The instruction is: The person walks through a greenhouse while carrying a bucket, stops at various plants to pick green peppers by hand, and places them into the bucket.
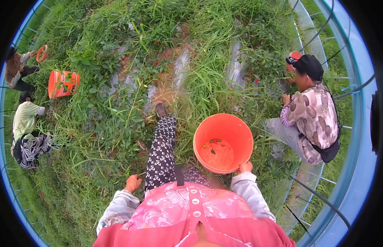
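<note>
An orange-red bucket (pixel 199 153) hangs in front of me on the right, its open top facing up. A few small red and green peppers (pixel 215 141) and a dark leaf (pixel 213 152) lie at its bottom. My right hand (pixel 245 166) is closed on the bucket's near right rim. On the other side, my left hand (pixel 133 183) is held low beside my patterned trouser leg, its fingers curled. Whether anything is inside that hand is hidden. My left shoe (pixel 161 110) is planted forward on dry grass between the green plants.
A person (pixel 313 111) in a black cap crouches at right among plants, near another red container (pixel 294 57). Two people (pixel 29 119) work at far left near an orange bucket (pixel 55 84). Plants with red fruit, tall grass and plastic mulch strips (pixel 236 66) cover the ground.
</note>
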Action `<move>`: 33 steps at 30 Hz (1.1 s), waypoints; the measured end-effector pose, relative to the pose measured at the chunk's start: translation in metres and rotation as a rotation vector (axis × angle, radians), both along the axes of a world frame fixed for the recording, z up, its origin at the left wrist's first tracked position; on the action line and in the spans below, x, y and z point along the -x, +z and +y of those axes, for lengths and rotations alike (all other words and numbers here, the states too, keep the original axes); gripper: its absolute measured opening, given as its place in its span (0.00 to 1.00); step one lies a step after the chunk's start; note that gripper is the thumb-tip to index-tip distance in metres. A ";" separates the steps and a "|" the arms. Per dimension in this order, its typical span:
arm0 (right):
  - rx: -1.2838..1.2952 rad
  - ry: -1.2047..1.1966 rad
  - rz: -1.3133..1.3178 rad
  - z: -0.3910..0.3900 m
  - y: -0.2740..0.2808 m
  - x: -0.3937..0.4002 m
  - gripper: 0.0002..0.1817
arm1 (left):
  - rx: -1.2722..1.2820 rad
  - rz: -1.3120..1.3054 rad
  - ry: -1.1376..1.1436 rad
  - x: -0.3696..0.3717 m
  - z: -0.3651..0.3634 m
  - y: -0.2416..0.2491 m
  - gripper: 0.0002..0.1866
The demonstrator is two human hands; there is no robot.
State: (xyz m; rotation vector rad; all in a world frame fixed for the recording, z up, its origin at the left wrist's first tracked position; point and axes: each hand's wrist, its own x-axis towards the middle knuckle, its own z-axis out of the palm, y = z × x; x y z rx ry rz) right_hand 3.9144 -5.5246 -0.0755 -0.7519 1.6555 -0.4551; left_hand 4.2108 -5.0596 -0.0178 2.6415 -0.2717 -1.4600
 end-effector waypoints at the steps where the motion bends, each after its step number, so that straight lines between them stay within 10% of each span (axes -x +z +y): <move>1: -0.014 0.018 0.034 -0.005 0.012 -0.015 0.21 | 0.011 0.029 -0.006 -0.009 -0.005 -0.009 0.15; 13: -0.185 0.076 0.203 -0.092 0.067 -0.300 0.19 | 0.129 -0.014 0.056 -0.261 -0.091 -0.027 0.13; 20: -0.140 -0.079 -0.275 -0.151 0.078 -0.424 0.27 | 0.014 -0.020 0.210 -0.360 -0.102 -0.036 0.13; 33: 0.039 -0.069 -0.315 -0.282 -0.129 -0.528 0.26 | 0.221 -0.004 0.261 -0.398 -0.193 -0.122 0.12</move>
